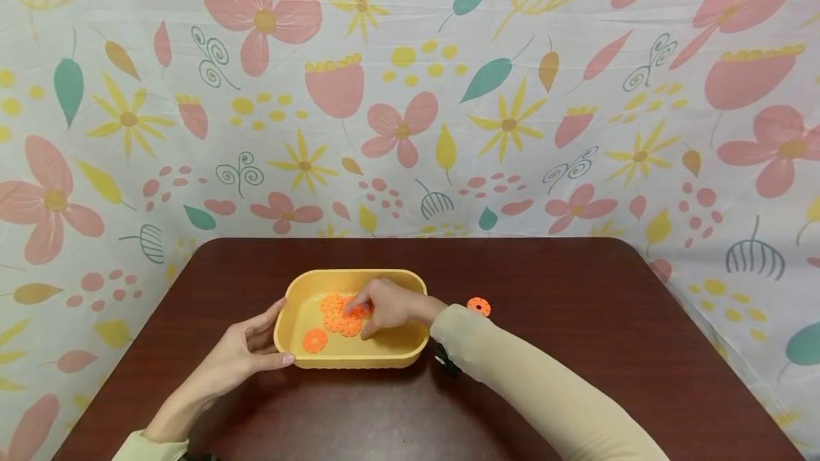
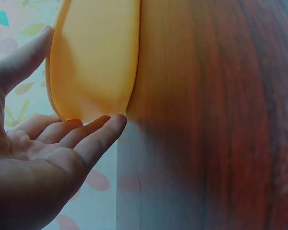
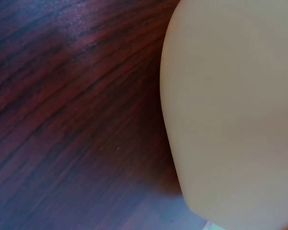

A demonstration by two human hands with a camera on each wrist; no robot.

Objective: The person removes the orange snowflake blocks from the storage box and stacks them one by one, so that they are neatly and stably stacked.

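A yellow rectangular basin (image 1: 359, 361) with rounded corners stands on the table. My left hand (image 1: 246, 348) holds its left end, thumb at the near corner and fingers against the end wall. The left wrist view shows the same hand (image 2: 53, 148) with its fingertips on the basin (image 2: 96, 57). Inside lie several orange flower-shaped discs (image 1: 314, 340), notched round the rim and with a central hole. My right hand (image 1: 391, 304) reaches in over the right wall, fingers pointing down at the clustered discs, thumb apart from them. Its fingertips are slightly blurred.
One more orange disc (image 1: 478, 306) lies on the dark wooden table (image 1: 564, 304), right of the basin and beside my right sleeve (image 1: 512, 361). A flower-printed cloth (image 1: 410, 183) hangs behind the table. A smooth pale surface (image 3: 230, 105) fills the right wrist view's right side.
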